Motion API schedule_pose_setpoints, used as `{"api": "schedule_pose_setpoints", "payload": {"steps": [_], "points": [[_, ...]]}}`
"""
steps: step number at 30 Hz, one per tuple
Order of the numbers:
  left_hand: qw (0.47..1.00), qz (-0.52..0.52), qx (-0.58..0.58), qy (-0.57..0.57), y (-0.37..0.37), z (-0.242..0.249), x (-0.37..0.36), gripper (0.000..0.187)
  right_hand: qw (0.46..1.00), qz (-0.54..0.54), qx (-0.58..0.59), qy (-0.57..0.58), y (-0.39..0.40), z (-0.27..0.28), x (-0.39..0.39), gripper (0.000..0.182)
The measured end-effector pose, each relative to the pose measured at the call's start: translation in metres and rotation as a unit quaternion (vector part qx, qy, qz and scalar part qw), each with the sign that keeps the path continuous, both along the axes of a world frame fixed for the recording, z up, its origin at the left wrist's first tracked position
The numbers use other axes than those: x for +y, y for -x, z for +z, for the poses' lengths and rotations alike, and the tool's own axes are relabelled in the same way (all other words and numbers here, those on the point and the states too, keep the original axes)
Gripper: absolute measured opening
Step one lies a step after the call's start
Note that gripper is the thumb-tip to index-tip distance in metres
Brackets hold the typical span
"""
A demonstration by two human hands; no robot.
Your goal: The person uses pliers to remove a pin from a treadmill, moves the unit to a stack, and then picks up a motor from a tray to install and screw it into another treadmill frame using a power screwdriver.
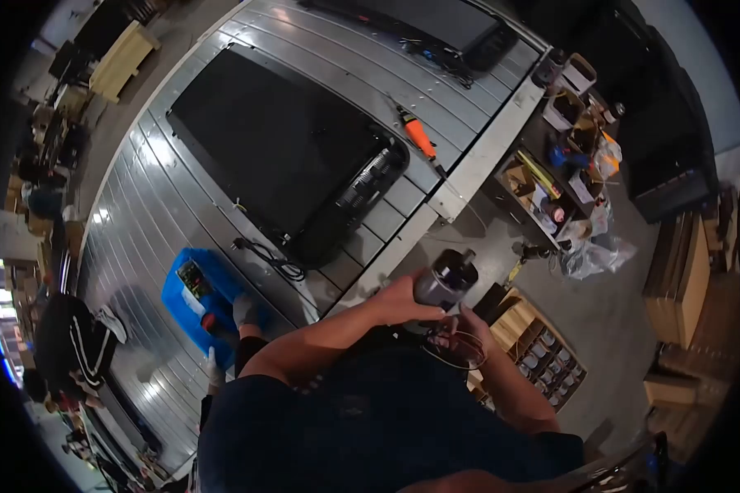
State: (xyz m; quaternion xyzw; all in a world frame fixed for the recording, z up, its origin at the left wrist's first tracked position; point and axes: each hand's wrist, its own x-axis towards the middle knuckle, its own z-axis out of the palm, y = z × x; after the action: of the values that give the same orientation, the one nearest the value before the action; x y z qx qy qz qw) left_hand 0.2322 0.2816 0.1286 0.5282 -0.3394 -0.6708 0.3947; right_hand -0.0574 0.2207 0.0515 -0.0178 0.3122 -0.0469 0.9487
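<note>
My left hand (pixel 401 301) is wrapped around a dark cylindrical motor (pixel 441 287), held up in front of my body with its metal shaft pointing up and away. At the motor's lower end, my right hand (pixel 474 330) has its fingers closed by a bundle of thin wires (pixel 452 341). Some of these wires hang in a loop below. Whether that hand also grips the motor's casing, I cannot make out. Past the motor, a large flat black machine (pixel 279 140) with a vented end lies on the slatted metal table (pixel 131 222). Its black power cord (pixel 271 263) is coiled beside it.
An orange-handled power screwdriver (pixel 419 135) lies on the table. Another person's gloved hands (pixel 244 311) are at a blue bag (pixel 191 316) with a circuit board (pixel 193 279). A wooden crate (pixel 514 324) holds several motors. A parts cart (pixel 543 193) stands right.
</note>
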Motion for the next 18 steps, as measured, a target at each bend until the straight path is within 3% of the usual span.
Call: {"api": "schedule_pose_setpoints", "payload": {"steps": [1,2,6,8,9,12,15,18], "points": [[0.996,0.084,0.030,0.011,-0.012,-0.051,0.014,0.085,0.998,0.027,0.045,0.030,-0.024,-0.002,-0.006,0.027],[0.987,0.143,0.073,0.004,-0.028,-0.034,0.015,0.080,0.985,0.103,0.030,0.135,-0.065,0.036,-0.010,0.036],[0.944,0.298,0.143,0.015,-0.089,-0.024,0.021,0.062,0.921,0.274,0.016,0.277,-0.161,0.062,-0.047,0.048],[0.918,0.366,0.150,-0.017,-0.108,-0.051,0.024,0.053,0.894,0.318,0.049,0.312,-0.186,0.018,-0.070,0.055],[0.900,0.405,0.159,-0.030,-0.116,-0.068,0.023,0.051,0.899,0.307,0.038,0.311,-0.200,0.011,-0.078,0.045],[0.852,0.497,0.155,-0.058,-0.142,-0.094,0.015,0.044,0.824,0.343,0.096,0.442,-0.256,-0.005,-0.100,0.035],[0.792,0.594,0.132,-0.059,-0.161,-0.120,0.000,0.048,0.641,0.396,0.108,0.648,-0.314,-0.014,-0.120,0.035],[0.757,0.639,0.056,-0.125,-0.177,-0.143,-0.004,0.061,0.613,0.410,0.070,0.672,-0.353,-0.024,-0.128,0.035]]}}
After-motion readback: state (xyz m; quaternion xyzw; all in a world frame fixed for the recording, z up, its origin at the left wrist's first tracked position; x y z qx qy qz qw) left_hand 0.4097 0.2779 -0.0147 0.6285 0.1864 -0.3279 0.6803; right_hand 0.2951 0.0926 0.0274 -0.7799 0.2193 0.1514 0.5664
